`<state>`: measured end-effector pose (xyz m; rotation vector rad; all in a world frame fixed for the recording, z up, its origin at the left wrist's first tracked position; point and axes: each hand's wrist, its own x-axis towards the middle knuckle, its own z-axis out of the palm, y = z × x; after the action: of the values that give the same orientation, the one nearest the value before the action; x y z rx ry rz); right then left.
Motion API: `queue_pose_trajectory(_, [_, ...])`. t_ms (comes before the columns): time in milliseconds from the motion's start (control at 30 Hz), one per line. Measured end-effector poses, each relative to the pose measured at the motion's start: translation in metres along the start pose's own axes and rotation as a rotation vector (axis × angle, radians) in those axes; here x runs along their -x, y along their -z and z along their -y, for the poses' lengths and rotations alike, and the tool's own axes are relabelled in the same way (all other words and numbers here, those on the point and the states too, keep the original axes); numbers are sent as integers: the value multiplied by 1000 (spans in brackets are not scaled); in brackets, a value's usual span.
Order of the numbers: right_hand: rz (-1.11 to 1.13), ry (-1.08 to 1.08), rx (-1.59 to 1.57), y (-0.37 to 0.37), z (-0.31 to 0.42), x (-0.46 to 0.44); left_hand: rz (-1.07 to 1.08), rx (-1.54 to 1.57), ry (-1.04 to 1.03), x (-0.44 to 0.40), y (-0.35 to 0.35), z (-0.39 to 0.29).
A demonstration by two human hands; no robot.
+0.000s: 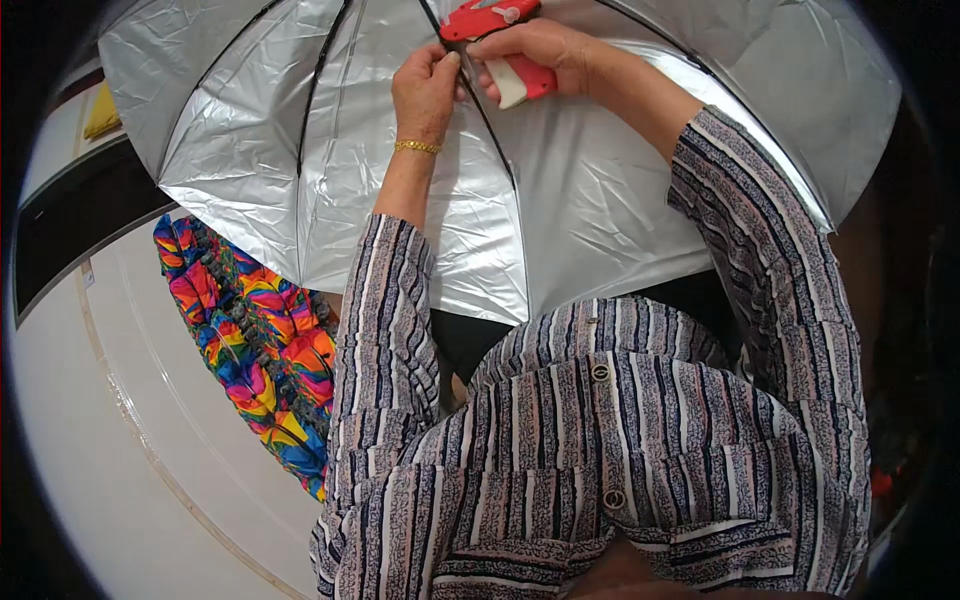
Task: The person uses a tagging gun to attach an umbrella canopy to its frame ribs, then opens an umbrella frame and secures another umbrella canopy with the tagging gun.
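An opened umbrella (pixel 590 200) with silver fabric and dark ribs spreads across my lap. My left hand (pixel 425 92), with a gold bracelet on its wrist, pinches a dark rib (pixel 490 130) and the fabric beside it near the top of the view. Close by on the right, my right hand (pixel 545 50) is wrapped around a red and white pistol-shaped hand tool (pixel 490 20). Its red nose points left, just above my left fingertips, and its white grip shows below my fingers. The exact contact between tool and rib is hidden.
Bundles of rainbow-coloured fabric (pixel 245 330) lie to the left, partly behind my left sleeve. Beyond them is a white surface (pixel 130 330) with a dark panel (pixel 90 215). A yellow item (pixel 102 112) sits at the upper left.
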<state>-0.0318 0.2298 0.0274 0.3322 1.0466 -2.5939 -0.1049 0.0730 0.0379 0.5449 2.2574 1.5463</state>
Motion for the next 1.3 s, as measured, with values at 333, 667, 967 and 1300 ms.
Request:
queue_pose_trajectory(333, [-116,-49,189,-13,-5,1,-117,-195,-60,3,5,7])
queue_pose_trajectory(667, [-128,-233,116,-14,-46,118,-339,-703,-204,25,43,41])
queue_pose_trajectory(967, [-306,-167,218,-19,-89,191,-595,-1290,105,94,168,75])
queue_pose_trajectory(1300, [-389,838,533,-20,-33,106,-380,-1046,4,73,162,101])
